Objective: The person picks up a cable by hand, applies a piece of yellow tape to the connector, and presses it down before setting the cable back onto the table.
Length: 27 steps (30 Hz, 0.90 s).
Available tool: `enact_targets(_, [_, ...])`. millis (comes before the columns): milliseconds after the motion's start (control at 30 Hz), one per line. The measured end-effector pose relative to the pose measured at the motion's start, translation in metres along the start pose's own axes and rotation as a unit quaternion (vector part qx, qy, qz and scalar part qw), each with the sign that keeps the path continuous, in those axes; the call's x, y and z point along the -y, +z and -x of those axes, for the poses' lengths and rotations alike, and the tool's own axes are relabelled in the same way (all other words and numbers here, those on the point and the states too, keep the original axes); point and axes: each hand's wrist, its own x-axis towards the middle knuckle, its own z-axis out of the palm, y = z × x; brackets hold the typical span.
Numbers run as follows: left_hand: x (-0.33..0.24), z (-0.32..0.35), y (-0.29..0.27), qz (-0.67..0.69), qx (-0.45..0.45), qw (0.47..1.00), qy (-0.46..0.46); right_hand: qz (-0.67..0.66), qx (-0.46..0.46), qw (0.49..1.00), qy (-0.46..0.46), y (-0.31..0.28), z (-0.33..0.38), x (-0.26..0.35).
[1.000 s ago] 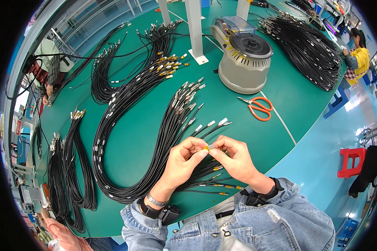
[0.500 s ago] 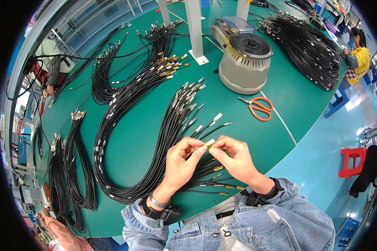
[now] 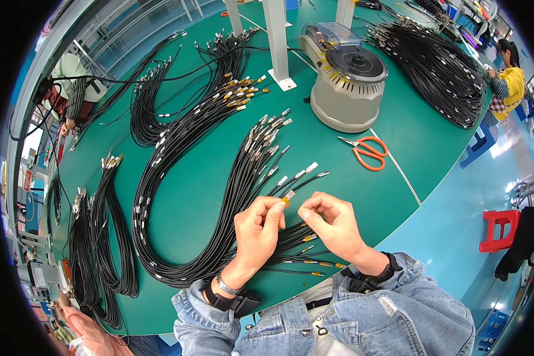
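Black cables cover the green table (image 3: 350, 178) in looped bundles, and the person works on one cable end (image 3: 287, 197) held between both hands above the near edge. The left hand (image 3: 258, 222) pinches the cable just behind its small yellow-and-silver tip, fingers closed around it; the right hand (image 3: 332, 222) is curled close beside, thumb and forefinger nipped together at the tip, though what they grip is too small to tell. Judging by the layout, a few gold-tipped ends (image 3: 308, 261) lie under the hands, while the big bundle (image 3: 243, 178) fanning out ahead still shows plain silver ends, so much seems left. Orange scissors (image 3: 368, 152) and a grey tape dispenser (image 3: 347, 89) sit further back.
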Motion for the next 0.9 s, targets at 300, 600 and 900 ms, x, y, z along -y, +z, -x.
enact_targets(300, [0.001,0.002,0.007,-0.004,-0.002,1.000,0.013,-0.007,-0.002,1.000,-0.006,0.007,-0.006,0.000])
enact_targets(600, [-0.001,0.003,0.004,0.002,0.025,1.000,-0.012,0.002,-0.004,0.999,-0.041,0.007,-0.010,-0.002])
enact_targets(900, [-0.007,-0.005,-0.012,0.156,0.135,0.968,-0.142,0.014,-0.006,0.995,-0.101,0.009,-0.010,-0.003])
